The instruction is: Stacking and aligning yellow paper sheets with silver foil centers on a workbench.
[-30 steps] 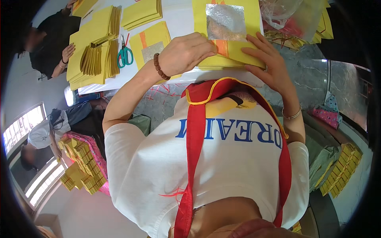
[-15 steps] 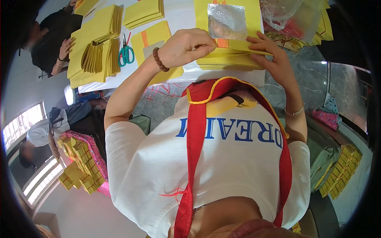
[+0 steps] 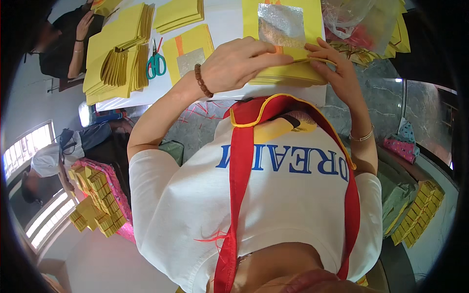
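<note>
A yellow paper sheet (image 3: 249,19) with a silver foil square (image 3: 281,24) and orange marks lies in front of me, its near edge folded up. My left hand (image 3: 239,62) rests across this folded edge, its fingers on the paper; part of the grip is hidden. At the edge's right end, my right hand (image 3: 337,68) holds the paper between thumb and fingers. Underneath sits a stack of yellow paper (image 3: 283,78). Left of my left hand lies another yellow sheet with a silver patch (image 3: 191,61).
Teal-handled scissors (image 3: 156,66) lie on the white table (image 3: 117,105) beside piles of folded yellow paper (image 3: 117,29). A clear plastic bag (image 3: 347,22) is at the right. A person in black (image 3: 66,44) sits at the far left. Bundled yellow stacks (image 3: 100,200) stand on the lower left.
My left hand has slid to the right along the folded edge, its fingers reaching farther across. My right hand stays at the right end. The person at left has raised a hand.
</note>
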The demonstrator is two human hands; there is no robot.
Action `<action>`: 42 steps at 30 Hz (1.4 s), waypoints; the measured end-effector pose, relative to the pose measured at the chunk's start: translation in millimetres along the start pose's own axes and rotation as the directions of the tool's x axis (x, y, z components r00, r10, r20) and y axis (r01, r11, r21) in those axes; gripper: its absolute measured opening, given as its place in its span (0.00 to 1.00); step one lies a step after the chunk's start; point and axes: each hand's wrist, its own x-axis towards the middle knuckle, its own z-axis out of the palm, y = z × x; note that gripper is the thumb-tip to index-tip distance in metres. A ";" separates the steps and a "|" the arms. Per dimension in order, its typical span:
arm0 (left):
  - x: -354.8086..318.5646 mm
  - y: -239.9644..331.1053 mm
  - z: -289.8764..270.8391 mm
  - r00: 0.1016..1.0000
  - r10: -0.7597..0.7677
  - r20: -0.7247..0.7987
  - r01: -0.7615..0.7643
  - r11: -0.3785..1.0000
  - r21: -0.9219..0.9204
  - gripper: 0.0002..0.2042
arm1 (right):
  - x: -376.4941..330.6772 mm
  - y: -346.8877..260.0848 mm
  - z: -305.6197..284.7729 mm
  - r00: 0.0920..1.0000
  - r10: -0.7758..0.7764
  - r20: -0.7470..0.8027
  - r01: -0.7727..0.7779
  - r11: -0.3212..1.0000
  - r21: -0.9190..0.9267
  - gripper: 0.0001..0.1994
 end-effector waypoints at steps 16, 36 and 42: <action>-4.3 -22.1 -4.8 0.985 0.099 0.138 -0.074 0.982 -0.174 0.19 | 2.3 -6.3 -2.3 0.996 0.078 0.045 -0.079 0.996 0.030 0.10; 4.1 -20.4 -16.3 0.978 -0.017 0.207 0.066 0.970 -0.233 0.06 | 2.9 -2.4 0.0 0.999 0.049 -0.009 -0.049 0.999 0.017 0.11; 9.8 -11.2 -19.0 0.981 0.047 0.187 -0.022 0.991 -0.133 0.04 | 2.8 -5.0 -0.4 0.999 0.048 -0.014 -0.048 0.999 -0.025 0.11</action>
